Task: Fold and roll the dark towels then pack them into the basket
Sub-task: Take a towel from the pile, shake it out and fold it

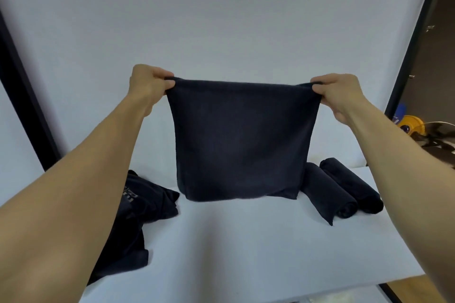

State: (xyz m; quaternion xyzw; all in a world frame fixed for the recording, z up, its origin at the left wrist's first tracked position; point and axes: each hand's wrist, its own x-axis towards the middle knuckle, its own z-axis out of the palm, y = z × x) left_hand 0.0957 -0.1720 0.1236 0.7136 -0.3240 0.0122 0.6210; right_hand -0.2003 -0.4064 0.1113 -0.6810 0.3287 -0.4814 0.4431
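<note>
The curled fingers point(168, 84) of the left hand point(150, 83) pinch the top corner of a dark towel point(243, 138) against the thumb. The fingers point(320, 80) of the right hand point(337, 93) pinch the opposite top corner the same way. The top edge runs taut between the two grips, and the towel hangs flat and doubled from it. Its lower edge is just at the white table point(246, 241); I cannot tell whether it touches. Both bare forearms reach in from 7 and 5 o'clock.

At 4 o'clock of the hanging towel, two rolled towels point(344, 194) lie side by side on the table, touching each other. At 8 o'clock a loose pile of dark towels point(150, 202) lies crumpled, partly under the left forearm. A white backdrop point(221, 19) rises behind the table. At 3 o'clock, past its edge, sits a yellow object point(413, 123).
</note>
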